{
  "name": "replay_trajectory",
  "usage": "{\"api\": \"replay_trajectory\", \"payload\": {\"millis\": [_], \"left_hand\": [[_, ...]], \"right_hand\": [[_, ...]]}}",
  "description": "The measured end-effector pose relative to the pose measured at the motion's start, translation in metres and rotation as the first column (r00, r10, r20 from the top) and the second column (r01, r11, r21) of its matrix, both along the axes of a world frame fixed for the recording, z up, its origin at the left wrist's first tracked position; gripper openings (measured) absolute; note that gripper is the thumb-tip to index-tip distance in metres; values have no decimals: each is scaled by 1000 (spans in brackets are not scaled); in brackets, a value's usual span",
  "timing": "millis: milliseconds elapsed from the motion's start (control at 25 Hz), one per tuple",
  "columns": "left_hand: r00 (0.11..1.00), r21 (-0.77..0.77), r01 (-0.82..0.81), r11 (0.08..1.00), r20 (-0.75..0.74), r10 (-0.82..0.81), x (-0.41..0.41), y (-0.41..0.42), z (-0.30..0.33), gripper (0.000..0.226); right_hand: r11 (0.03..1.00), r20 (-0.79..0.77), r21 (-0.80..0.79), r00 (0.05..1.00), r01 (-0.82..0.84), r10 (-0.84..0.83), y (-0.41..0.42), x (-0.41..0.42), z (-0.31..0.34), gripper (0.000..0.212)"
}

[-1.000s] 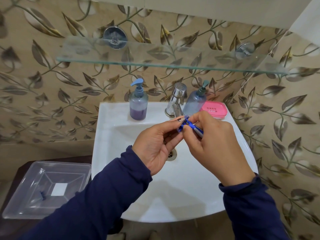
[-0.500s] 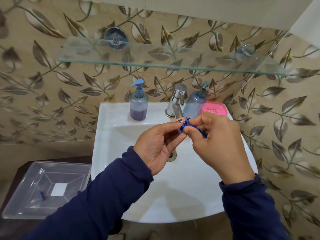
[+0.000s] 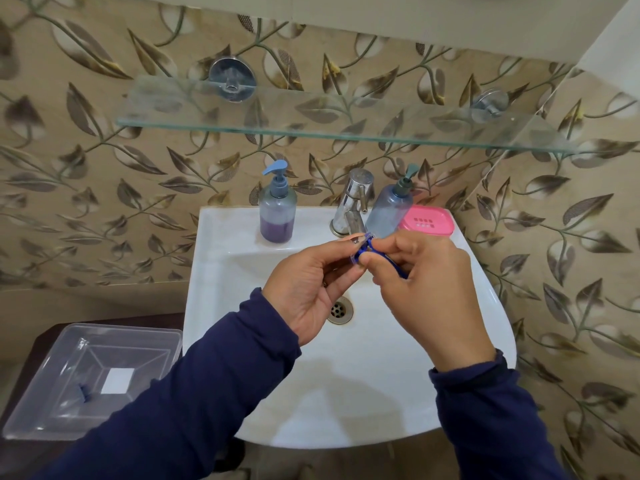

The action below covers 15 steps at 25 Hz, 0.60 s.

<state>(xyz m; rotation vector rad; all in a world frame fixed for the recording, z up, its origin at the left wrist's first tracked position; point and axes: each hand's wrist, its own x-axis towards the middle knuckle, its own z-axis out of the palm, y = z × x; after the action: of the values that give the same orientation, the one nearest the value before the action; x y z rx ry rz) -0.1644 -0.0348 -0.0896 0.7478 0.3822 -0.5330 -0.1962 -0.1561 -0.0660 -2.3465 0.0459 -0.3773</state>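
Observation:
Over the white sink (image 3: 467, 341) both hands hold a small blue razor (image 3: 364, 250). My left hand (image 3: 311, 285) pinches a clear cap at the razor's head with thumb and fingertips. My right hand (image 3: 426, 289) grips the blue handle, whose end sticks out below the fingers. Most of the razor is hidden by the fingers. The drain (image 3: 340, 309) lies right below the hands.
On the sink's back rim stand a pump bottle with purple liquid (image 3: 278, 209), a chrome tap (image 3: 351, 206), a second pump bottle (image 3: 389, 209) and a pink soap box (image 3: 427, 220). A glass shelf (image 3: 311, 128) hangs above. A clear plastic tray (image 3: 90, 379) with a small blue piece sits left.
My right hand has turned the razor slightly, so its handle now points down to the right. Both hands stay in the same spot over the sink.

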Motion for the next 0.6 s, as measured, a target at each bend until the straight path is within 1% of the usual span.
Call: {"api": "replay_trajectory", "payload": {"millis": [160,280,360,480,600], "left_hand": [[999,-16,-20,1000,-30,19,2,5,-5,12],[998,-32,-29,999,-53,27,3,7,-7,13],[998,-40,-31,999,-57,29,4,8,-7,13],[999,-27,-24,999,-42,23,3,9,-7,12],[1000,3,-14,1000,-16,14,3,9,-5,14]], "right_hand": [[997,-162,-50,985,-62,54,-2,-3,1,24],[996,-160,-53,985,-70,61,-1,-4,-1,28],[999,-134,-29,990,-43,38,-3,-2,-4,22],[1000,-75,20,997,-7,8,-3,-2,-7,6],[1000,-6,28,1000,8,-8,0,-3,-7,4]]}}
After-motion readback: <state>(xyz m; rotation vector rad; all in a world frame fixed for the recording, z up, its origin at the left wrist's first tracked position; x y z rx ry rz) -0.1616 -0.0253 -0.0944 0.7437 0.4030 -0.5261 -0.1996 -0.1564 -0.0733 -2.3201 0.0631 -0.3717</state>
